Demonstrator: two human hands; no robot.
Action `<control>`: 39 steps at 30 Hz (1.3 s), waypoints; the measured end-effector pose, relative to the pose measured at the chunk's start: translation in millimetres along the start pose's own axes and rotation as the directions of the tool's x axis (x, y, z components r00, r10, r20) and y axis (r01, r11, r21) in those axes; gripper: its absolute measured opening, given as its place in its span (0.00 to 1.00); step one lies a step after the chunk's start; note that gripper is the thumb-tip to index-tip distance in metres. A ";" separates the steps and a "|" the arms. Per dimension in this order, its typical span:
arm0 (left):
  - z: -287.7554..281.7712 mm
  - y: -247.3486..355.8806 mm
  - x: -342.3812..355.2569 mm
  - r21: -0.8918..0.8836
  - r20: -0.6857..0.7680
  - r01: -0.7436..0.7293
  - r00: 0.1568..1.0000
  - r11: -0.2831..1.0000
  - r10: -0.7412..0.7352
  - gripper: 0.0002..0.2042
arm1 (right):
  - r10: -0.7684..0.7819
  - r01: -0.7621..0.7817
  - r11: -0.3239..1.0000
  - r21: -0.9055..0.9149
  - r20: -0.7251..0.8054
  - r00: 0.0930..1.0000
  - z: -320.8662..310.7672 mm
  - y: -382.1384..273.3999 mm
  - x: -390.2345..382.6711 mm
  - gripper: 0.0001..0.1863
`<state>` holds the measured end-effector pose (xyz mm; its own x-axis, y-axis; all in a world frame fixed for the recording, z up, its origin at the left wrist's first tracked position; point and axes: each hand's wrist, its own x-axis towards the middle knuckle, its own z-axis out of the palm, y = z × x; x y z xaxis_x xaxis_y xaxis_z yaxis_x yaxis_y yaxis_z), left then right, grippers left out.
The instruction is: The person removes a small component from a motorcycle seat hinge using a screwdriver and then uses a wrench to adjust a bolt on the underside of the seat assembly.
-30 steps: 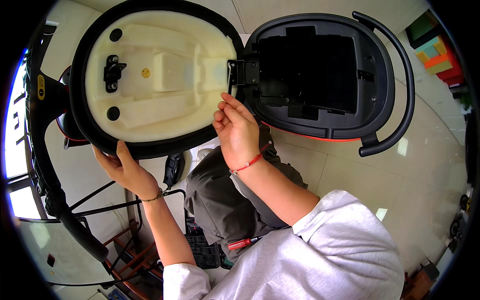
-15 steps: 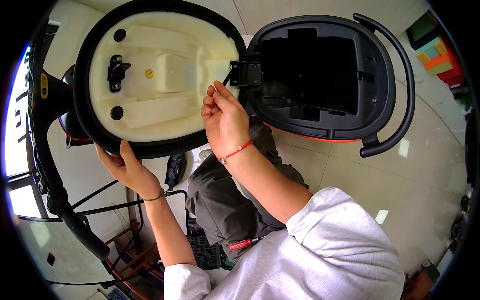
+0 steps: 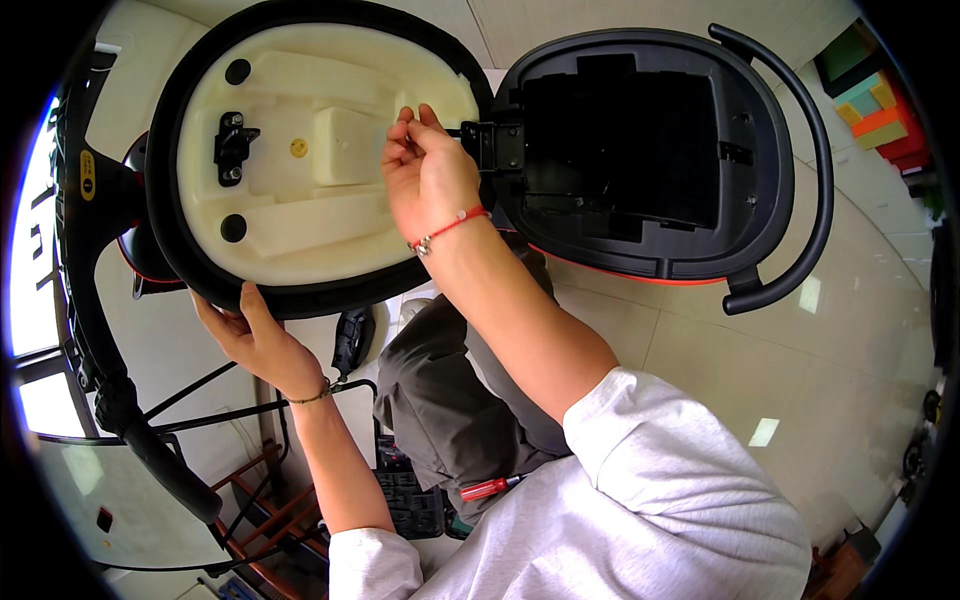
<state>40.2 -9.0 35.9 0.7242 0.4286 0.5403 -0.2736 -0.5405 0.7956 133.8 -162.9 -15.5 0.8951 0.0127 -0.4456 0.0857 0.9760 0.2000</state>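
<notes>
A scooter seat (image 3: pixel 345 110) lies tipped open, its cream plastic underside up inside a black padded rim. A black metal hinge (image 3: pixel 487 148) joins it to the dark storage compartment (image 3: pixel 620 150) on the right. My left hand (image 3: pixel 258 338) grips the seat's near rim, thumb on the edge and fingers beneath. My right hand (image 3: pixel 432 170) is over the seat's hinge end, fingertips pinched together. A thin dark piece shows between that hand and the hinge; I cannot make out whether the fingers hold it. A black latch bracket (image 3: pixel 233 148) is bolted at the seat's other end.
The scooter's handlebar (image 3: pixel 150 450) and windshield (image 3: pixel 120 500) stand at left. A black grab rail (image 3: pixel 815 170) curves round the compartment's far right. A red-handled screwdriver (image 3: pixel 487 488) lies by my lap, near an open tool case (image 3: pixel 410 500). Coloured boxes (image 3: pixel 885 120) sit at upper right.
My right hand has moved up and slightly left, from the hinge's lower side onto the seat's hinge end. The left hand keeps its grip on the rim.
</notes>
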 end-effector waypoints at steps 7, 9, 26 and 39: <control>-0.3 -1.2 -0.8 -0.007 -0.006 -0.011 1.000 1.000 0.010 0.26 | 0.064 -0.078 0.970 -0.232 -0.067 0.996 -31.4 3.6 -7.1 0.13; 0.5 -1.3 -1.8 -0.046 -0.006 0.008 1.000 0.999 -0.009 0.26 | 0.070 -0.101 0.933 -0.345 -0.101 0.992 -53.7 -11.5 -18.3 0.12; -1.7 -2.4 0.7 0.010 -0.016 0.011 1.000 1.000 -0.011 0.26 | -0.014 0.054 0.908 -0.415 0.097 0.995 -96.1 -37.9 -75.6 0.10; -0.9 -6.3 0.2 0.007 -0.035 0.009 0.999 1.000 -0.008 0.26 | 0.011 -0.027 0.970 -0.241 -0.070 0.998 -63.1 -17.5 -49.3 0.12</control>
<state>41.5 -4.9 31.2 0.7040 0.4579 0.5428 -0.2632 -0.5416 0.7984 60.5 -166.9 -52.1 0.8634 0.0385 -0.5031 -0.0471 0.9989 -0.0044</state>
